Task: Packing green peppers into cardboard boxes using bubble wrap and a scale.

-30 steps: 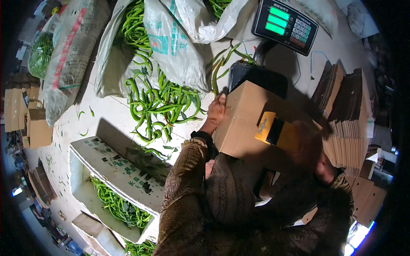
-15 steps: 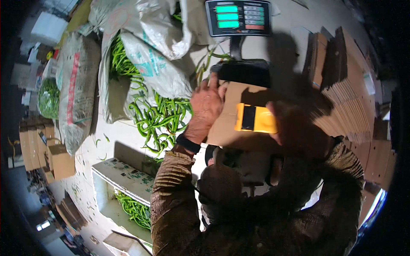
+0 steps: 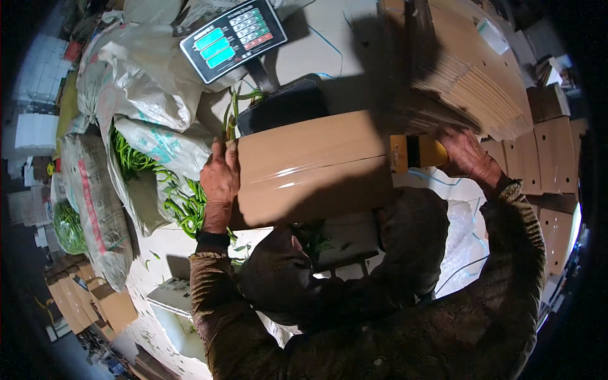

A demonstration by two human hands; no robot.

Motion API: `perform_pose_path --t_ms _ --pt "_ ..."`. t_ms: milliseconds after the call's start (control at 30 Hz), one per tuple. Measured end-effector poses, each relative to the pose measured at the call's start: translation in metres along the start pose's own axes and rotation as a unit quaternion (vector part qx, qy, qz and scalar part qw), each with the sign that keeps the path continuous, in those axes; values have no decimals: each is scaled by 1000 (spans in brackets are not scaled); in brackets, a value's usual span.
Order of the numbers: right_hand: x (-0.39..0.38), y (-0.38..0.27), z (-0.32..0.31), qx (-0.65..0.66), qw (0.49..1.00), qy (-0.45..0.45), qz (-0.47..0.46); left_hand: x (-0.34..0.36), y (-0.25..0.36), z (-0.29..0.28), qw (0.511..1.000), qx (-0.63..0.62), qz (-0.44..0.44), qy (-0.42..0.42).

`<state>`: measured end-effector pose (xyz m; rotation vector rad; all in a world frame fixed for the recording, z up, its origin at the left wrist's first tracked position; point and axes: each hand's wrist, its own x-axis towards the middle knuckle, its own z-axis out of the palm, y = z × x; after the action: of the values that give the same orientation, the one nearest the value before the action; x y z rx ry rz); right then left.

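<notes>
A closed cardboard box (image 3: 304,180) lies across my lap, with shiny clear tape along the middle of its top. My left hand (image 3: 220,177) grips the box's left end, fingers over the far corner. Off the right end of the box, my right hand (image 3: 470,154) is closed around a yellow tape dispenser (image 3: 399,153) with a dark band. The dispenser is level with the taped seam. Its underside is hidden.
Beyond the box stands a scale with a lit display (image 3: 233,38) and a black platform (image 3: 285,104). Green chili peppers (image 3: 185,206) spill from a woven sack (image 3: 155,142) at left. Flattened cartons (image 3: 472,76) are stacked at right. A white foam box (image 3: 174,297) sits at lower left.
My right hand has drawn the dispenser from the box's top to beyond its right end. A taped strip now shows along the top. The view has turned and the box looks longer.
</notes>
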<state>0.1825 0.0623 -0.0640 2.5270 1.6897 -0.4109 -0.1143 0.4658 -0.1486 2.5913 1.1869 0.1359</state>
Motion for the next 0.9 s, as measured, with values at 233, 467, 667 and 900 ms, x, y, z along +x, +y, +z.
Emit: perform_pose_path --t_ms 233,467,667,900 --pt "4 16 31 92 983 130 -91 2 -4 3 1000 -1 24 21" --pt "7 25 50 142 988 53 -21 5 -10 10 993 0 107 43" --pt "24 31 120 133 989 55 -30 4 6 2 998 -29 53 30" --pt "33 9 173 300 950 80 -14 5 -13 5 999 -10 39 -29"
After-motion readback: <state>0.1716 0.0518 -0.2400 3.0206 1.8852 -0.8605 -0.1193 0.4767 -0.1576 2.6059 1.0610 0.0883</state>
